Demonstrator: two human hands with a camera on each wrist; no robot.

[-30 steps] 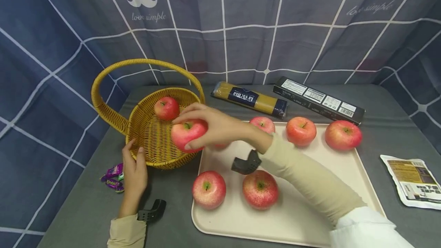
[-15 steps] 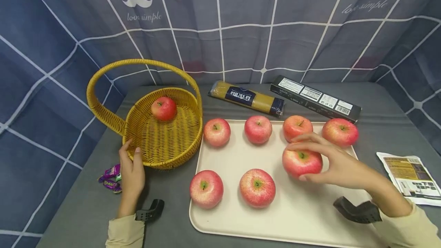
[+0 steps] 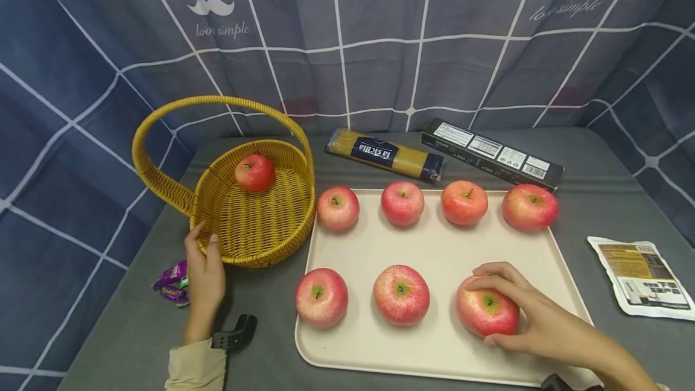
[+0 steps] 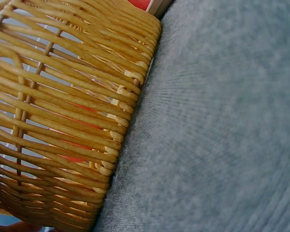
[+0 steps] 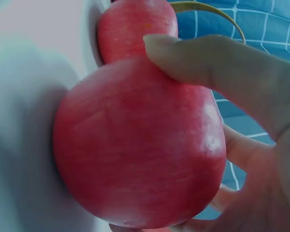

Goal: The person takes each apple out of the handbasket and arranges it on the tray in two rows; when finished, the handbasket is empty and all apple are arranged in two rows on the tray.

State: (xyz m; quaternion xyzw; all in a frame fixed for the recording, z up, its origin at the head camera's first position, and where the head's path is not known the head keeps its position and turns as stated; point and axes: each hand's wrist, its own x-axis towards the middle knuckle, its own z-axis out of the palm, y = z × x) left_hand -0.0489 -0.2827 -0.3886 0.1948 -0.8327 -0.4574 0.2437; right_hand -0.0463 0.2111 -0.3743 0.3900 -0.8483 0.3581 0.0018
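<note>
My right hand (image 3: 534,312) grips a red apple (image 3: 487,306) between thumb and fingers at the front right of a cream tray (image 3: 434,355). In the right wrist view the apple (image 5: 140,145) sits right at the tray's surface, the thumb (image 5: 183,55) across its side. My left hand (image 3: 206,273) holds the near left rim of a yellow wicker basket (image 3: 260,222), thumb and fingers at its edge. One apple (image 3: 255,172) lies inside at the back. The left wrist view is filled by the basket's woven side (image 4: 63,111).
Two more apples, a left one (image 3: 322,298) and a middle one (image 3: 402,295), share the front row. Several form the back row. Behind lie a pasta packet (image 3: 385,155) and a black box (image 3: 491,152). A pouch (image 3: 641,276) is at right, purple-wrapped sweets (image 3: 174,285) at left.
My right hand has carried the apple from beside the basket's right rim across to the tray's front right and lowered it there. My left hand stays at the basket rim.
</note>
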